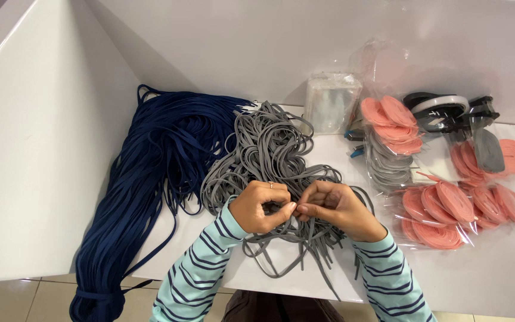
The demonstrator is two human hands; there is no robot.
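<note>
A tangled heap of flat grey laces (269, 152) lies in the middle of the white table (496, 268). My left hand (261, 206) and my right hand (335, 209) meet over the near part of the heap, fingers curled, each pinching grey lace between thumb and fingers. The fingertips of both hands almost touch. Loose grey lace ends (293, 250) trail toward the table's front edge below my wrists. Both sleeves are striped light blue.
A large bundle of navy blue laces (150, 173) hangs over the table's left front edge. On the right lie clear bags of coiled pink laces (448, 209), a bag of grey and pink coils (388, 137), black and white coils (448, 110), and a stack of clear bags (332, 101).
</note>
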